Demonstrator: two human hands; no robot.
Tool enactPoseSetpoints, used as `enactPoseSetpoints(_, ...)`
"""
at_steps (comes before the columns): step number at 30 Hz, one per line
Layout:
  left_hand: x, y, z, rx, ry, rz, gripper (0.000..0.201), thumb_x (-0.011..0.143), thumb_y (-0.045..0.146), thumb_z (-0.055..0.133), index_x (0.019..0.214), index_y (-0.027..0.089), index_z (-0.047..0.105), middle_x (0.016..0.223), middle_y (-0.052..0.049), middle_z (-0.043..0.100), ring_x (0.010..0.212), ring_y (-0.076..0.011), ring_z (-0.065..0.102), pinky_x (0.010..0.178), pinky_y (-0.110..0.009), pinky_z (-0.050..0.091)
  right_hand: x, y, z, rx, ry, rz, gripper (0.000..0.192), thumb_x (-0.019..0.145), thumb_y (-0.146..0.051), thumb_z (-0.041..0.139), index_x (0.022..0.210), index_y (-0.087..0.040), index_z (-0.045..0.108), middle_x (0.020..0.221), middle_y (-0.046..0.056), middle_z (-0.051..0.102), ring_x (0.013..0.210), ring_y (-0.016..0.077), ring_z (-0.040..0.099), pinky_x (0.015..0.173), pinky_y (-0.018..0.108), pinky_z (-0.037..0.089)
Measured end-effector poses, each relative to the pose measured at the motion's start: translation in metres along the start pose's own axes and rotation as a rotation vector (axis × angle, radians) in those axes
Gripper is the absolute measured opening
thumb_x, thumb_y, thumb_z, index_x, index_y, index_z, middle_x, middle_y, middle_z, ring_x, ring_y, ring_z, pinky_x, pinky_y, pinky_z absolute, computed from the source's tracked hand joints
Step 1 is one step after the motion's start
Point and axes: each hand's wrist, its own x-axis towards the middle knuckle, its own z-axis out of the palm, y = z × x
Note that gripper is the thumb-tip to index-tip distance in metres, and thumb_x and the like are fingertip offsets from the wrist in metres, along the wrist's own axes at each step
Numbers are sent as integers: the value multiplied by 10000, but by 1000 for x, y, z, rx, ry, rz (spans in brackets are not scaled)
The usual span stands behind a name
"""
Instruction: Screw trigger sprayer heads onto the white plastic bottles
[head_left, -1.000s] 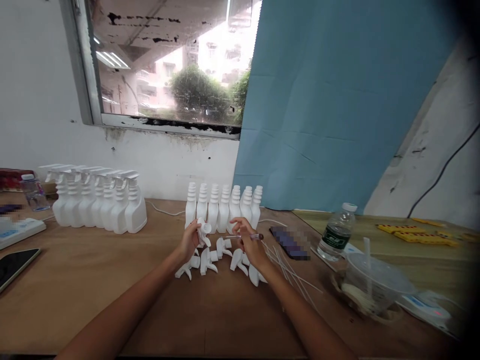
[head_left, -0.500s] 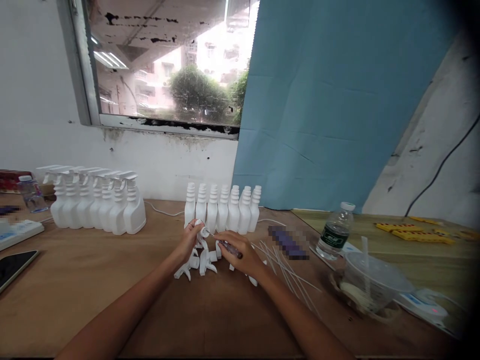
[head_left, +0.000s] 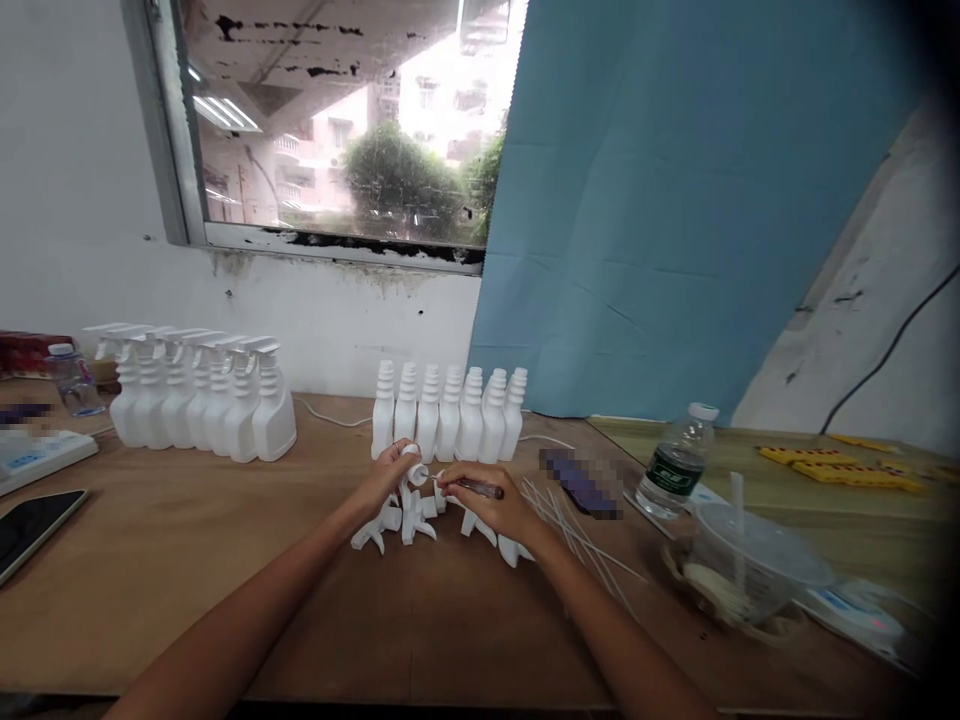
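My left hand [head_left: 386,480] is closed around a white trigger spray head [head_left: 418,474], its collar turned to the right. In my right hand [head_left: 501,508] is a screwdriver [head_left: 486,489] with a see-through brown handle. Its thin shaft points left and meets the collar; whether the tip is inside I cannot tell. Below the hands lie several more white spray heads [head_left: 417,517], some partly covered by my right hand. Just behind stands a row of white bottles [head_left: 470,425] without tops.
White bottles with spray tops [head_left: 202,400] stand at the left. Thin white tubes [head_left: 577,535] lie right of my right hand. Further right are a water bottle [head_left: 675,465] and a lidded plastic bowl [head_left: 757,550]. A phone [head_left: 37,525] rests at the left edge.
The screwdriver has swung closer to level, its handle end moving up and right. The spray head's collar now faces more to the right. The view has shifted slightly.
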Motion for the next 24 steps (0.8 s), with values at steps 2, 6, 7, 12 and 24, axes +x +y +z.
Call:
enactPoseSetpoints(2, -1, 2, 3, -33, -22, -18, 327, 682, 422, 702, 726, 180, 486, 527, 79, 422, 403, -60, 346, 384, -174, 251, 0, 0, 0, 107, -24, 34, 199, 892, -335, 574, 924, -180, 694, 871, 65, 700, 793, 200, 673, 746, 327, 530)
enactPoseSetpoints(6, -2, 5, 6, -101, -59, -38, 357, 692, 460, 682, 706, 183, 458, 548, 78, 400, 424, -63, 348, 400, -185, 301, 2, -1, 6, 40, -23, -32, 192, 923, -288, 530, 1002, -197, 679, 939, 71, 697, 880, 201, 667, 813, 342, 524)
enactPoseSetpoints(7, -2, 5, 6, -109, -71, -46, 362, 704, 478, 671, 709, 181, 462, 556, 72, 406, 431, -67, 358, 403, -189, 312, 2, -2, 7, -40, -28, -90, 198, 928, -265, 518, 1040, -208, 670, 1003, 77, 689, 937, 204, 652, 855, 353, 512)
enactPoseSetpoints(12, -3, 6, 5, -98, -94, -76, 386, 719, 520, 661, 738, 174, 490, 558, 62, 428, 440, -80, 391, 404, -197, 326, 3, -4, 11, -371, -89, -330, 337, 932, -188, 481, 1251, -250, 571, 1353, 100, 523, 1229, 227, 484, 1012, 419, 421)
enactPoseSetpoints(24, 21, -3, -29, 333, 223, 57, 403, 726, 572, 604, 805, 182, 541, 537, 60, 494, 437, -116, 472, 436, -211, 343, 1, 6, -11, -159, 88, -92, 285, 946, -289, 461, 1118, -221, 678, 1163, 72, 683, 1040, 205, 637, 890, 331, 495)
